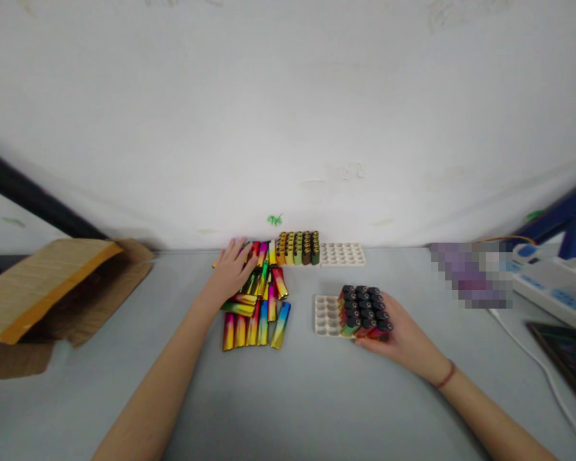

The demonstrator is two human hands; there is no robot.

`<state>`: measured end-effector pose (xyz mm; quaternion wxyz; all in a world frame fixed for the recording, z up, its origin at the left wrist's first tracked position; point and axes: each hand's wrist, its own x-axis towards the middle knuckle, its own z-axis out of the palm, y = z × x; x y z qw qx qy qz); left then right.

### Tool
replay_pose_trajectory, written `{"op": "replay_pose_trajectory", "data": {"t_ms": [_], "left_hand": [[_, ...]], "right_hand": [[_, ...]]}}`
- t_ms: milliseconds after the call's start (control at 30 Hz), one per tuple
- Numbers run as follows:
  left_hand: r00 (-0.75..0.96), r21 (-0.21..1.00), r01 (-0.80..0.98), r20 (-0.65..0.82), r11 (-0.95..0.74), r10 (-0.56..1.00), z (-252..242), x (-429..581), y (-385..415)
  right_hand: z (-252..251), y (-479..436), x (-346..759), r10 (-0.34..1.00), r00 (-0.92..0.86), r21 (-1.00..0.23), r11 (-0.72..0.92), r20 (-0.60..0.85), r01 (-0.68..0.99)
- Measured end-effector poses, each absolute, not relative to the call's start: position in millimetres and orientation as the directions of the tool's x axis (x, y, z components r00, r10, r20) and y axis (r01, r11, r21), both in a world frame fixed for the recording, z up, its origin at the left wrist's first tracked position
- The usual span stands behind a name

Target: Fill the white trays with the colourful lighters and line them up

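two bare forearms (158,378): seen nearest, extended over the grey table (264,410) to the left and right of the front tray (327,315); a reddish band (446,374) is worn on the right wrist.
dark phone (564,358): laid well to the right of the front tray, partly cut off.
near row (252,325): five shiny tubes, laid left of the front tray, the rightmost set slightly apart and slanted.
black-topped pieces (362,307): stood in three columns on the right part of the front tray; round cups are shown on its left part.
right hand (396,326): curved around the right side of the front tray, thumb at its near edge; the other fingers are hidden, so whether they are pressed together cannot be told.
loose pile (272,304): multicoloured metallic tubes, heaped left of the front tray.
left hand (230,267): placed palm down over the pile, left of and beyond the front tray, fingers stretched and slightly spread.
cardboard box (52,288): opened, far left of the front tray.
white power strip (557,282): far right of the front tray.
gold-topped pieces (297,250): stood in rows, beyond and left of the front tray.
back tray (343,253): white, set directly beyond the front tray, beside the wall (288,128).
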<state>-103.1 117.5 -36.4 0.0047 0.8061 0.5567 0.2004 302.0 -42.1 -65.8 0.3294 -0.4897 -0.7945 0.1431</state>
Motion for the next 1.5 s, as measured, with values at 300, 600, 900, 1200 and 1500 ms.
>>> {"op": "replay_pose_trajectory", "data": {"t_ms": [300,600,900,1200,1500], "left_hand": [[0.713,0.596,0.510,0.110,-0.620,0.693,-8,10,36],[0.728,0.772,0.361,0.116,-0.523,0.675,-21,64,24],[0.687,0.836,0.382,0.027,-0.393,0.726,-19,61,18],[0.650,0.856,0.357,0.060,-0.374,0.758,-27,61,16],[0.640,0.865,0.344,0.068,-0.364,0.765,-33,65,16]], "right_hand": [[-58,-42,298,0.890,-0.291,-0.598,0.452,0.350,0.662],[-61,-41,298,0.886,-0.296,-0.586,0.459,0.356,0.668],[-59,-42,298,0.889,-0.292,-0.593,0.454,0.353,0.665],[-59,-41,298,0.876,-0.306,-0.590,0.478,0.373,0.651],[-59,-41,298,0.890,-0.299,-0.608,0.454,0.345,0.652]]}}
